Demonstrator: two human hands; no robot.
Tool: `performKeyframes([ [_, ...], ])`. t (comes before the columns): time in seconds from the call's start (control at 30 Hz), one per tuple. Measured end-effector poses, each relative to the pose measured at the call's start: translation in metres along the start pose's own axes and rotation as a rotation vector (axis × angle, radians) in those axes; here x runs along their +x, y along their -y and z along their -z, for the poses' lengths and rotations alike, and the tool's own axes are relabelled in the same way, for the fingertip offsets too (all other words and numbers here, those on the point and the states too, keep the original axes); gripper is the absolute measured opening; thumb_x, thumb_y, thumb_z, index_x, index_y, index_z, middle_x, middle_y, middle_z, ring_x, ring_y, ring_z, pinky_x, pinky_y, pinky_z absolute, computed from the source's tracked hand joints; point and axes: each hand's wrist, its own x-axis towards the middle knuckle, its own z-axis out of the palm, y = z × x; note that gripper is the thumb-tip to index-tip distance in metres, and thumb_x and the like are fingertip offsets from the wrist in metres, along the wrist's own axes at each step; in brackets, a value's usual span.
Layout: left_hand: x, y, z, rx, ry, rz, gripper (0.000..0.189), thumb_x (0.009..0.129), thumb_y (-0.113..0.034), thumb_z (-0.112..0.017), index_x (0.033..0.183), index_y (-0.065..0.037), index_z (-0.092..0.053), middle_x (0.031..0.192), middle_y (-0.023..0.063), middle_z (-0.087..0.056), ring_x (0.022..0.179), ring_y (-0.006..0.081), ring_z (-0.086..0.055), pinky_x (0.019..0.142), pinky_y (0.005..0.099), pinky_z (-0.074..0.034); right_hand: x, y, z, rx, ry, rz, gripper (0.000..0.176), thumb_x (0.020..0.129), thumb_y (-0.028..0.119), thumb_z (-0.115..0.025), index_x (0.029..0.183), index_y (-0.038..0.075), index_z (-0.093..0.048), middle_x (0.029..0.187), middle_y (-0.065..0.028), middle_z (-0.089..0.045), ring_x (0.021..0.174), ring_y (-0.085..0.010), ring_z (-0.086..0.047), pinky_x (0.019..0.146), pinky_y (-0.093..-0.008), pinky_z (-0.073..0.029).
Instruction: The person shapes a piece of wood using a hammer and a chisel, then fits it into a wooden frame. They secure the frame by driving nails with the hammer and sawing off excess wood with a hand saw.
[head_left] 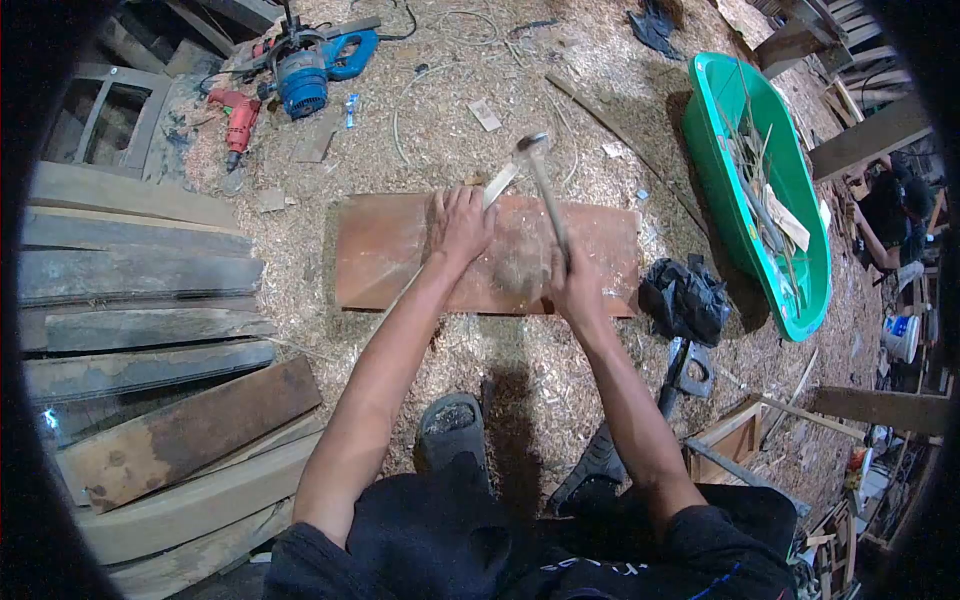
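Note:
A wide reddish-brown board (380, 250) lies flat on the shavings in front of me. My left hand (463, 225) is closed on a thin pale wooden strip (500, 183), which slants across the board and runs back under my forearm. My right hand (575, 283) is wrapped round the handle of a hammer (550, 205). The hammer's head is raised away from me, at the far end of the strip; whether the two touch I cannot tell.
Planks (140, 275) line the left side. A red drill (238, 122) and a blue power tool (302, 82) lie at the back left. On the right are a green tub (708, 130) with wood scraps, a black plastic bag (688, 298) and another person (890, 210).

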Motion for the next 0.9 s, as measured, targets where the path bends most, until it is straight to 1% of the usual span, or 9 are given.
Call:
performKeyframes([
  [0.17, 0.005, 0.014, -0.018, -0.017, -0.03, -0.03, 0.021, 0.096, -0.02, -0.053, 0.103, -0.002, -0.06, 0.102, 0.0188, -0.063, 0.098, 0.0356, -0.06, 0.088, 0.0538, -0.04, 0.01, -0.038, -0.018, 0.196, -0.072, 0.0, 0.037, 0.1, 0.031, -0.056, 0.119, -0.001, -0.06, 0.075, -0.0173, -0.066, 0.064, -0.0369, -0.064, 0.058, -0.043, -0.048],
  [0.2, 0.004, 0.015, -0.014, -0.038, 0.014, -0.003, 0.02, 0.096, -0.019, -0.052, 0.102, -0.002, -0.06, 0.099, 0.0191, -0.064, 0.094, 0.0366, -0.06, 0.084, 0.0524, -0.042, 0.005, -0.023, -0.011, 0.267, -0.053, -0.134, 0.036, 0.103, 0.032, -0.052, 0.114, -0.001, -0.061, 0.074, -0.0086, -0.061, 0.065, -0.0208, -0.058, 0.059, -0.0341, -0.046],
  [0.3, 0.015, 0.009, 0.01, -0.13, 0.072, 0.069, 0.019, 0.098, -0.017, -0.048, 0.1, -0.002, -0.06, 0.092, 0.0197, -0.065, 0.081, 0.0388, -0.062, 0.072, 0.0487, -0.047, -0.004, -0.005, -0.005, 0.67, -0.072, -0.318, 0.031, 0.104, 0.031, -0.052, 0.105, 0.002, -0.059, 0.07, 0.0026, -0.049, 0.061, -0.0073, -0.046, 0.053, -0.0245, -0.037],
  [0.37, 0.015, 0.006, 0.025, -0.222, 0.021, 0.12, 0.021, 0.1, -0.018, -0.046, 0.1, -0.002, -0.06, 0.084, 0.0199, -0.065, 0.072, 0.0392, -0.062, 0.062, 0.0464, -0.047, -0.008, -0.013, -0.01, 0.604, -0.111, -0.231, 0.031, 0.105, 0.031, -0.052, 0.104, 0.001, -0.058, 0.073, 0.0014, -0.05, 0.059, -0.0064, -0.045, 0.051, -0.0233, -0.036],
  [0.47, 0.019, 0.004, 0.04, -0.39, 0.03, 0.184, 0.028, 0.102, -0.026, -0.044, 0.099, -0.002, -0.059, 0.084, 0.0263, -0.065, 0.079, 0.0466, -0.064, 0.065, 0.0528, -0.05, -0.013, -0.022, -0.023, 0.448, -0.2, -0.085, 0.027, 0.104, 0.027, -0.051, 0.109, 0.001, -0.056, 0.075, -0.0018, -0.054, 0.059, -0.0075, -0.049, 0.052, -0.0243, -0.04],
  [0.5, 0.02, 0.003, 0.043, -0.449, 0.019, 0.203, 0.03, 0.102, -0.027, -0.043, 0.098, -0.002, -0.06, 0.079, 0.025, -0.064, 0.076, 0.045, -0.065, 0.063, 0.0514, -0.05, -0.013, -0.016, -0.023, 0.384, -0.237, -0.032, 0.026, 0.104, 0.025, -0.051, 0.112, 0.0, -0.055, 0.075, -0.0031, -0.056, 0.06, -0.0083, -0.051, 0.054, -0.0251, -0.042],
  [0.6, 0.019, -0.004, 0.051, -0.594, 0.012, 0.244, 0.035, 0.104, -0.029, -0.041, 0.096, -0.002, -0.062, 0.068, 0.0208, -0.062, 0.067, 0.0389, -0.065, 0.06, 0.0468, -0.049, -0.017, -0.004, -0.016, 0.613, -0.079, -0.296, 0.03, 0.103, 0.024, -0.054, 0.122, 0.002, -0.048, 0.077, -0.0036, -0.056, 0.06, -0.0088, -0.052, 0.052, -0.0237, -0.042],
  [0.7, 0.017, -0.008, 0.054, -0.639, 0.023, 0.228, 0.038, 0.105, -0.031, -0.04, 0.094, -0.003, -0.064, 0.062, 0.0156, -0.059, 0.058, 0.0302, -0.063, 0.056, 0.0415, -0.048, -0.009, -0.015, -0.02, 0.658, -0.087, -0.116, 0.034, 0.102, 0.026, -0.056, 0.124, 0.003, -0.042, 0.076, -0.0033, -0.056, 0.057, -0.0087, -0.053, 0.046, -0.0235, -0.041],
  [0.9, 0.012, -0.008, 0.054, -0.737, 0.084, 0.216, 0.042, 0.106, -0.033, -0.039, 0.09, -0.003, -0.063, 0.058, 0.0073, -0.055, 0.052, 0.019, -0.056, 0.053, 0.0362, -0.045, -0.006, 0.017, 0.012, 0.799, 0.134, -0.315, 0.028, 0.103, 0.029, -0.055, 0.11, 0.002, -0.054, 0.066, 0.0015, -0.051, 0.058, -0.0059, -0.053, 0.043, -0.0237, -0.038],
])
